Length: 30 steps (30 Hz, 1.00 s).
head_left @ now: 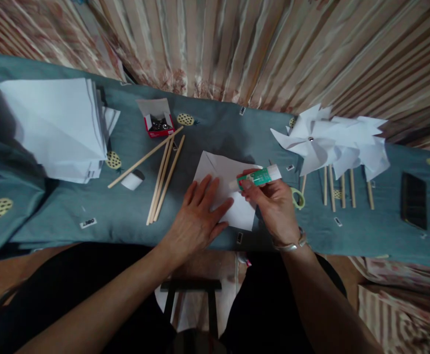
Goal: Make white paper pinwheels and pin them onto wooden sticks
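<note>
A sheet of white paper (pixel 239 216) lies on the teal cloth in front of me, its upper left corner showing a crease or cut line. Spread flat over its left part is my left hand (pixel 198 216), fingers apart. My right hand (pixel 270 201) grips a green and white glue stick (pixel 259 177), uncapped end pointing left over the paper; whether it touches the sheet I cannot tell. The glue stick's white cap (pixel 133 180) seems to lie to the left, near the wooden sticks (pixel 165 179). Beside my right wrist, scissors with a pale green handle (pixel 299 198) are partly hidden.
Paper pinwheels on sticks (pixel 311 140) lie overlapping at the right, with a dark phone (pixel 414 200) beyond them. A small red box (pixel 159 123) of metal pins stands open at the back. Stacked white paper (pixel 56 128) is at the left. A pleated curtain (pixel 215 54) borders the far edge.
</note>
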Tool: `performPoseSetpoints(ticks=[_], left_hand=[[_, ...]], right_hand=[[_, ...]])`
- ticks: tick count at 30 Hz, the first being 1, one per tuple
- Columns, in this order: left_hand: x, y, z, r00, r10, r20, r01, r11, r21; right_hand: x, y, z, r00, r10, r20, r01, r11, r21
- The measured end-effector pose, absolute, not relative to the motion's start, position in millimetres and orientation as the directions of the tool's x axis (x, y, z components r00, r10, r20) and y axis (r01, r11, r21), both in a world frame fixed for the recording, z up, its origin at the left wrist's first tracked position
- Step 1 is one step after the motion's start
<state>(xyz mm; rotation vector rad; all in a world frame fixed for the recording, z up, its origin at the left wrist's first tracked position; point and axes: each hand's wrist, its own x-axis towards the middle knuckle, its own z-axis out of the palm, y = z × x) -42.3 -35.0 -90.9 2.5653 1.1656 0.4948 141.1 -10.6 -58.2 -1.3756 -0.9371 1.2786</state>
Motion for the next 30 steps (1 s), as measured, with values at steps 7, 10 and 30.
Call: performPoseSetpoints(ticks=[7,10,30], left_hand=[[-41.3,-35.6,-91.5,0.613,0.771,0.173,0.67,-0.623,0.404],[-40.7,-35.8,-90.7,0.609,0.777,0.16,0.673,-0.613,0.413],[-39.0,-35.8,-84.6,0.597,0.791,0.136,0.67,-0.584,0.458]], right_hand=[[136.1,-14.4,-68.5,0.104,0.994,-0.016,0.363,-0.053,-0.93],[136.1,-14.9,-68.5,0.084,0.996,0.017,0.463,-0.024,-0.886],[134.8,-15.3,-69.6,0.033,0.991,0.128,0.671,0.073,-0.738]])
